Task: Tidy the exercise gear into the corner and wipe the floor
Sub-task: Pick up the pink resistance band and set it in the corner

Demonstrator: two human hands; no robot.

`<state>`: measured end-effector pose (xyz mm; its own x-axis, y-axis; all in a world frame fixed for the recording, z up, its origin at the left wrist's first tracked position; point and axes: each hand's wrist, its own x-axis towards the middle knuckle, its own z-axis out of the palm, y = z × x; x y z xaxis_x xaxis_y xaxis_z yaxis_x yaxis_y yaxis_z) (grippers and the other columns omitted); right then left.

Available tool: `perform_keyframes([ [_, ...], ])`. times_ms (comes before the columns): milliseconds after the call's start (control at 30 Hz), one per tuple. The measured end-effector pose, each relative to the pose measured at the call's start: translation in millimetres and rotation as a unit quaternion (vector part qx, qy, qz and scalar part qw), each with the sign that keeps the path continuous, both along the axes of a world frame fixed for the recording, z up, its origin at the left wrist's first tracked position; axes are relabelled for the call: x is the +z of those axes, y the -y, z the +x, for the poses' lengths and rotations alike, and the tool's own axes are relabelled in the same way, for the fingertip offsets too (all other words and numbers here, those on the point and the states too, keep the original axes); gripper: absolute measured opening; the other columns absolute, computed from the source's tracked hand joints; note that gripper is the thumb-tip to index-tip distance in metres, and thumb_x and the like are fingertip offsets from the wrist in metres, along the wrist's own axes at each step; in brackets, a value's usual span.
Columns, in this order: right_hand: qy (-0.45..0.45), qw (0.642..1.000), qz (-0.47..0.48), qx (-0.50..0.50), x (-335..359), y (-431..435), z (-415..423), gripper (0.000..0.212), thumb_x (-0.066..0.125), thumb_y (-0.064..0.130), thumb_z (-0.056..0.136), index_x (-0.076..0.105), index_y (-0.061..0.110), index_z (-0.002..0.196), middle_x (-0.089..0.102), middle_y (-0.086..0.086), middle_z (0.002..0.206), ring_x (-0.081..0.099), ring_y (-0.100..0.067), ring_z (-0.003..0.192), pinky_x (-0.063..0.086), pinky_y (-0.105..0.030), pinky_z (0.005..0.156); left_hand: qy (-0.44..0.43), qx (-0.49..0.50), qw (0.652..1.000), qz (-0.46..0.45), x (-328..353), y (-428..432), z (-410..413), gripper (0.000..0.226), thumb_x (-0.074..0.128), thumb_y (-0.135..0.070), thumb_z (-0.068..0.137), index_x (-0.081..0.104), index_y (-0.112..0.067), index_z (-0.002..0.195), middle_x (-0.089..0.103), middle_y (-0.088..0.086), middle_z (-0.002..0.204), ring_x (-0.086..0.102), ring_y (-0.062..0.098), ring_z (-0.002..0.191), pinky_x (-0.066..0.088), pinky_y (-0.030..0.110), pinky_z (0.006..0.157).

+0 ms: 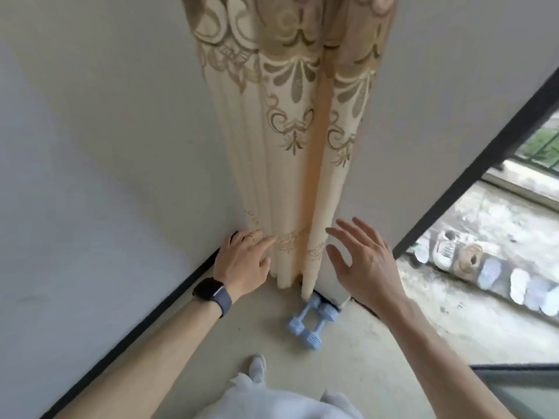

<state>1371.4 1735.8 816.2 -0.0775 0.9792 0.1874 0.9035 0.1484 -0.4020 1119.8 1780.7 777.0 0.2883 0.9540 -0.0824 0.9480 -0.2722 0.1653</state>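
Two blue dumbbells [311, 320] lay side by side on the floor [357, 367], close in the corner under the curtain [290, 152]. The left hand [242, 261] touched the curtain with straight fingers. The right hand [360, 261] was spread wide just beside it, holding nothing. I think the cloth should be moved gently, clear of the weights. The curtain hid the very corner. I saw nothing to wipe with.

The curtain [290, 146] hangs between left wall [106, 146] and right wall [438, 101] — at its foot two dumbbells [311, 320] lie side by side on the floor [348, 358], shoes [484, 270] in a row beyond the door frame [478, 166]
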Motion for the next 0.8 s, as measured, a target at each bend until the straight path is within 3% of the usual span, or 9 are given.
perform_keyframes([
  [133,0.005,0.986,0.027,0.165,22,-8,-50,0.04,0.044,0.046,0.097,0.061,0.033,0.131,0.053,0.009,0.145,0.037,-0.02,0.142,0.036,-0.043,0.112,0.007,0.187,0.981,0.051,29,73,-54,0.051,0.044,-0.041,0.097,0.038,-0.039,0.148,0.038,-0.005,0.156,0.025,0.025,0.147,0.023,0.049,0.116],
  [267,0.017,0.939,0.047,0.339,38,25,-137,0.042,0.041,0.047,0.096,0.061,0.034,0.13,0.054,0.011,0.144,0.037,-0.018,0.142,0.034,-0.039,0.11,0.002,0.351,0.932,0.089,56,187,-109,0.051,0.045,-0.041,0.098,0.037,-0.04,0.148,0.036,-0.006,0.157,0.022,0.024,0.149,0.021,0.05,0.118],
  [533,-0.054,0.8,0.077,0.593,73,196,-306,0.038,0.048,0.043,0.094,0.064,0.031,0.127,0.06,0.007,0.138,0.045,-0.023,0.138,0.038,-0.048,0.109,-0.077,0.62,0.772,0.12,114,475,-182,0.05,0.048,-0.04,0.095,0.043,-0.039,0.145,0.046,-0.004,0.151,0.029,0.025,0.146,0.03,0.052,0.112],
  [733,-0.079,0.685,0.083,0.719,95,388,-396,0.042,0.042,0.046,0.095,0.064,0.032,0.127,0.061,0.009,0.136,0.045,-0.021,0.138,0.038,-0.048,0.109,-0.131,0.738,0.652,0.111,143,696,-187,0.046,0.055,-0.031,0.092,0.052,-0.033,0.137,0.057,-0.003,0.14,0.043,0.027,0.136,0.04,0.048,0.1],
  [800,-0.08,0.651,0.074,0.751,97,458,-419,0.045,0.038,0.048,0.095,0.064,0.032,0.127,0.062,0.009,0.136,0.045,-0.02,0.138,0.038,-0.048,0.11,-0.129,0.774,0.61,0.111,146,766,-186,0.045,0.054,-0.029,0.092,0.053,-0.033,0.136,0.056,-0.002,0.142,0.041,0.028,0.137,0.038,0.047,0.103],
])
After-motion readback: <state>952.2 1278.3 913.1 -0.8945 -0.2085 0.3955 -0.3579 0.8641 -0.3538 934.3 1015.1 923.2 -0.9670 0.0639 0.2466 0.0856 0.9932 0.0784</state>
